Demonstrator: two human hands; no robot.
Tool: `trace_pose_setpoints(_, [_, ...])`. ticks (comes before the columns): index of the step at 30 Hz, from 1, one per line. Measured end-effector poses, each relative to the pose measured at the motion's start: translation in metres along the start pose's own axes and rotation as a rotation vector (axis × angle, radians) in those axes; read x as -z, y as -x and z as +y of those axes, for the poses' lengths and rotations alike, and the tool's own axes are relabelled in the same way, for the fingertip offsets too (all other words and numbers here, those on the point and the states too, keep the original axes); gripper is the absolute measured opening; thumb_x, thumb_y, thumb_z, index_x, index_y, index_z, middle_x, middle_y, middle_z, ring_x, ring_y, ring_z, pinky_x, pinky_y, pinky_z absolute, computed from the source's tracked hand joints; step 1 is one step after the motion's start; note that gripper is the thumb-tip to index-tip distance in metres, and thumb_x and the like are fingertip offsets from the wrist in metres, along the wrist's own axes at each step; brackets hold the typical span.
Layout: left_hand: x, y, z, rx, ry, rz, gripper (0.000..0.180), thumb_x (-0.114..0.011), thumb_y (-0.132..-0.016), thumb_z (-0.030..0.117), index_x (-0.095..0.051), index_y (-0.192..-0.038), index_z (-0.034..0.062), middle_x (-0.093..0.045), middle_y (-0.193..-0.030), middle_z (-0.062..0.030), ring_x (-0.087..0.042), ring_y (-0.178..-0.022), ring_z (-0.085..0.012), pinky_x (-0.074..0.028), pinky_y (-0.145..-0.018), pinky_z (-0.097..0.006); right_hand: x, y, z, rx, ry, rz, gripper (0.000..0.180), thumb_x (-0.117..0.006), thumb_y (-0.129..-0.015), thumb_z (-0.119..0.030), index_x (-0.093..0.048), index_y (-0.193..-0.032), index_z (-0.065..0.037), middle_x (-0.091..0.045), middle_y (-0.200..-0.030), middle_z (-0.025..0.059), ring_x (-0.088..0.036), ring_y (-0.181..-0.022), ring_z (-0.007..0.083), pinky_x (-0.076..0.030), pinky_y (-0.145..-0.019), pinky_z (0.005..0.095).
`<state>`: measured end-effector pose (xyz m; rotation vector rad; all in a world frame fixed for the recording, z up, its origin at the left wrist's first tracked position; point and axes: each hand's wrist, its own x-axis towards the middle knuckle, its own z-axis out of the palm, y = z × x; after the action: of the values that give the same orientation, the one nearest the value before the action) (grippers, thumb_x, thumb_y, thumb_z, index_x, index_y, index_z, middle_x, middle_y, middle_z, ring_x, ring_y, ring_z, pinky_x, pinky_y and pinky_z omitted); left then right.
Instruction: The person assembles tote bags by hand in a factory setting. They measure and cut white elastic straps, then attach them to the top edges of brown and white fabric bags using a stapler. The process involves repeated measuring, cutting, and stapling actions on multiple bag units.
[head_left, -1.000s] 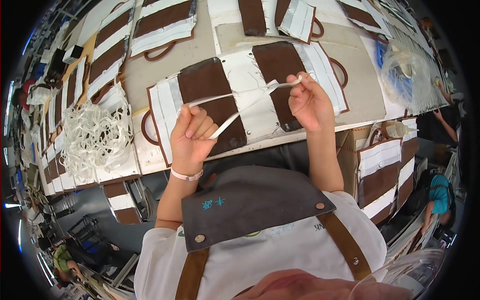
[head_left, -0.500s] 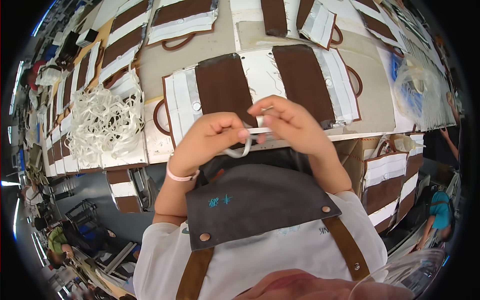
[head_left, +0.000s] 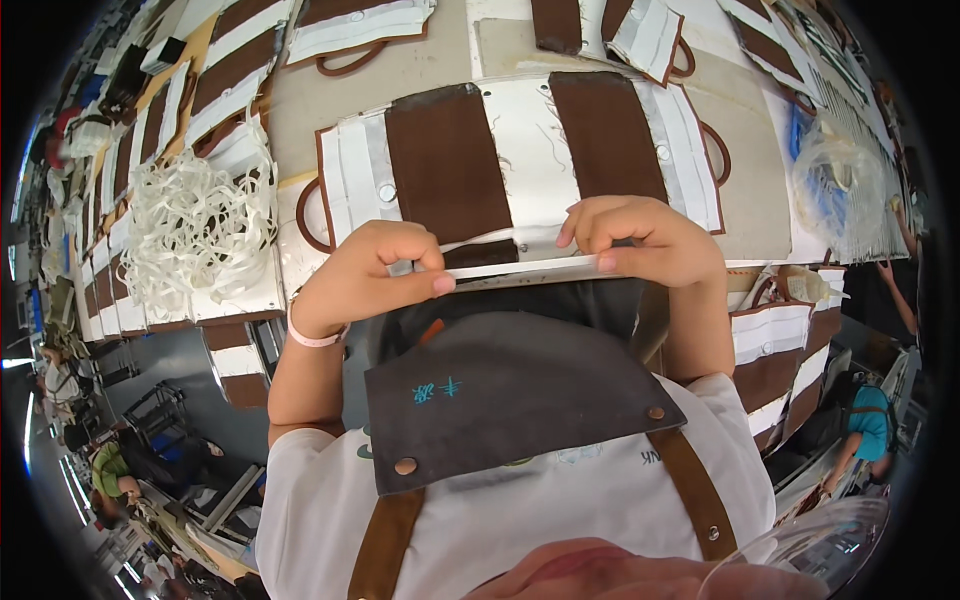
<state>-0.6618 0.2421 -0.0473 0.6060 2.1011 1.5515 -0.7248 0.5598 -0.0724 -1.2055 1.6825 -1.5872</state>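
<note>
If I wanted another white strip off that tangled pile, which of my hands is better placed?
Probably your left hand: the tangled pile lies on its side, while your right hand is farther across. Both pinch one white strip, so the left would need to let go first.

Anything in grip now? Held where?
A white strip: left hand and right hand each pinch it, one on either side of a straight stretch. Can't tell whether at its ends.

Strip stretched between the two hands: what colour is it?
The strip is white; head view.
</note>
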Motion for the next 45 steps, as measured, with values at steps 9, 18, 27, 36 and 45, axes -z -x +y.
trace_pose_setpoints(9, [-0.033, -0.018, -0.030, -0.315, 1.149, 0.167, 0.028, -0.058, -0.096, 0.023, -0.052, -0.072, 0.0091, -0.047, -0.062, 0.0013, -0.037, -0.057, -0.0110, -0.040, -0.065, -0.030, -0.009, -0.008, 0.004, -0.048, -0.741, 0.296, 0.032, -0.053, -0.098, -0.028, -0.048, -0.072, -0.010, -0.046, -0.056, -0.0018, -0.045, -0.049, 0.0103, -0.046, -0.082, 0.0397])
trace_pose_setpoints(18, [-0.034, -0.021, -0.019, -0.092, 0.951, 0.300, 0.015, -0.056, -0.097, 0.017, -0.058, -0.086, 0.0069, -0.050, -0.070, 0.0001, -0.033, -0.059, -0.0095, -0.032, -0.057, -0.025, -0.018, -0.021, 0.018, 0.166, -0.946, 0.577, 0.036, -0.047, -0.101, -0.027, -0.047, -0.069, -0.010, -0.042, -0.060, -0.0015, -0.049, -0.064, 0.0148, -0.046, -0.083, 0.0416])
trace_pose_setpoints(27, [-0.044, -0.035, -0.020, -0.577, 1.405, 0.320, 0.051, -0.058, -0.095, 0.018, -0.038, -0.142, 0.0182, -0.064, -0.105, -0.0035, -0.054, -0.117, -0.0235, -0.026, -0.115, -0.055, -0.041, -0.041, 0.028, -0.036, -0.944, 0.645, 0.026, -0.053, -0.100, -0.026, -0.051, -0.079, -0.010, -0.047, -0.064, -0.0014, -0.057, -0.072, 0.0165, -0.047, -0.091, 0.0451])
trace_pose_setpoints(36, [-0.032, -0.020, -0.017, -0.322, 1.037, 0.613, 0.055, -0.053, -0.096, 0.007, -0.031, -0.146, 0.0105, -0.060, -0.092, -0.0050, -0.048, -0.070, -0.0081, -0.043, -0.067, -0.028, -0.059, -0.053, 0.029, 0.041, -1.166, 0.552, 0.026, -0.050, -0.100, -0.023, -0.050, -0.077, -0.010, -0.043, -0.062, -0.0013, -0.045, -0.061, 0.0125, -0.045, -0.089, 0.0388])
trace_pose_setpoints(45, [-0.006, -0.002, -0.047, -0.472, 1.736, 0.456, 0.019, -0.050, -0.097, 0.004, -0.057, -0.115, 0.0062, -0.063, -0.100, -0.0043, -0.045, -0.066, -0.0057, -0.039, -0.056, -0.019, -0.036, -0.053, 0.030, 0.112, -1.411, 0.930, 0.032, -0.052, -0.099, -0.026, -0.050, -0.071, -0.010, -0.047, -0.062, 0.0021, -0.051, -0.066, 0.0195, -0.046, -0.088, 0.0408])
